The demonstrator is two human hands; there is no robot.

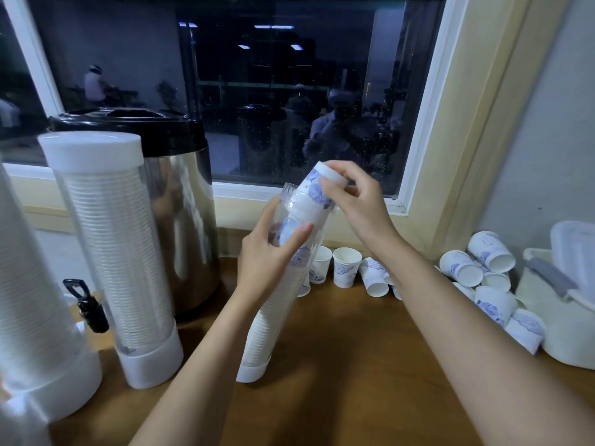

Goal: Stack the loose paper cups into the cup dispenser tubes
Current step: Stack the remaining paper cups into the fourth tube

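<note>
Cup (314, 188) halfway past tube (259, 339) rim, right hand (357, 204) pinching.

Wooden counter (354, 365), dispenser tubes (119, 252), metal urn (183, 220), loose paper cups (346, 267), cream bin (560, 317)

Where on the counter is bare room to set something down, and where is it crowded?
Bare wood lies in front, between the held tube and the fallen paper cups by the cream bin. A narrower strip lies between that tube and the capped dispenser. The back wall and right corner are crowded with cups.
</note>
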